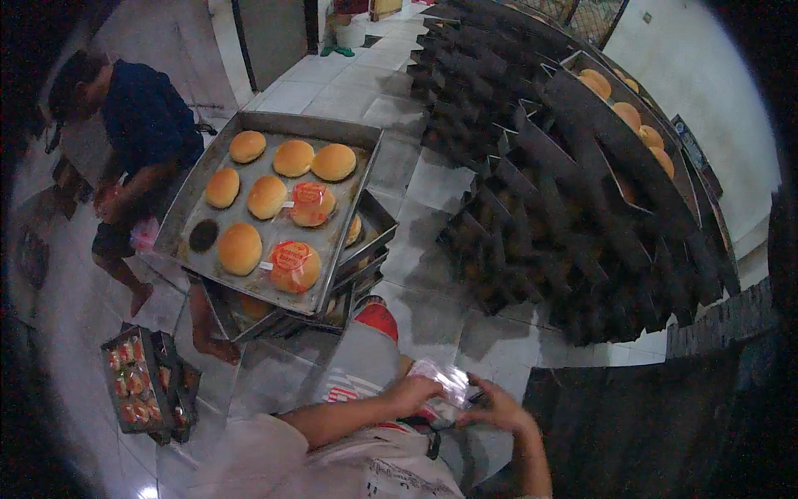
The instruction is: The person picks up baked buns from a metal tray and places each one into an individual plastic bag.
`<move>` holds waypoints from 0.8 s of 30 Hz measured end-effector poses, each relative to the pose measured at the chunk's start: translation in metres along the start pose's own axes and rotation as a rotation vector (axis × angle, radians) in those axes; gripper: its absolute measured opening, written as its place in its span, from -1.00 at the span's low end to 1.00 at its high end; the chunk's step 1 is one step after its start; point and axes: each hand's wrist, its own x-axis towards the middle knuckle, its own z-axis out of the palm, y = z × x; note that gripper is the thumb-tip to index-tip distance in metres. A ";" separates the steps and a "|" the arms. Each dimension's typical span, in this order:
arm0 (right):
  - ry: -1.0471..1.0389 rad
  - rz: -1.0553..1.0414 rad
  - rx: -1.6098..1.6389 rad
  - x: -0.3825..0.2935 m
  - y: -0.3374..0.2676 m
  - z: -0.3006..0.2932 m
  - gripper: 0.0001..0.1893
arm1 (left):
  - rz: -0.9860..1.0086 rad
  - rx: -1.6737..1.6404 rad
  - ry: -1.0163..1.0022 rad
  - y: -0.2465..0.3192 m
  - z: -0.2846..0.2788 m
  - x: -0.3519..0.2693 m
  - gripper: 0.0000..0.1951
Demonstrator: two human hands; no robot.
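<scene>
My left hand (414, 397) grips the left side of some shiny transparent plastic bags (450, 382) above my lap. From the other side, the thumb and fingers of my right hand (499, 406) hold the same plastic. How many bags there are cannot be made out. Ahead of my hands, a metal baking tray (249, 120) tops a stack of trays. Round bread buns (267, 197) lie on it, most of them bare. Two are in printed plastic wrappers, a front wrapped bun (295, 267) and another wrapped bun (313, 206) behind it.
At left a person (149, 118) sits bent over, hands low. Near that person's feet stand stacked trays of wrapped buns (132, 380). Tall staggered stacks of dark trays (561, 206) fill the right side, with buns (642, 128) in an upper tray. Tiled floor (430, 312) runs between.
</scene>
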 end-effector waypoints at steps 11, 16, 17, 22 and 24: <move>0.274 -0.009 -0.802 0.084 -0.065 -0.079 -0.65 | -0.407 -0.243 0.158 0.001 -0.103 -0.020 -0.67; 0.240 -0.522 -0.021 0.188 -0.225 -0.081 -0.55 | -0.286 0.211 0.294 -0.036 -0.079 -0.049 -0.74; 0.195 -0.541 0.070 0.208 -0.255 -0.072 -0.57 | -0.294 0.238 0.284 -0.040 -0.074 -0.048 -0.72; 0.254 -0.430 0.004 0.326 -0.341 -0.020 -0.45 | -0.118 0.179 0.290 -0.070 -0.063 -0.047 -0.82; 0.351 -0.298 -0.140 0.377 -0.332 -0.004 -0.32 | -0.014 0.137 0.308 -0.068 -0.069 -0.046 -0.81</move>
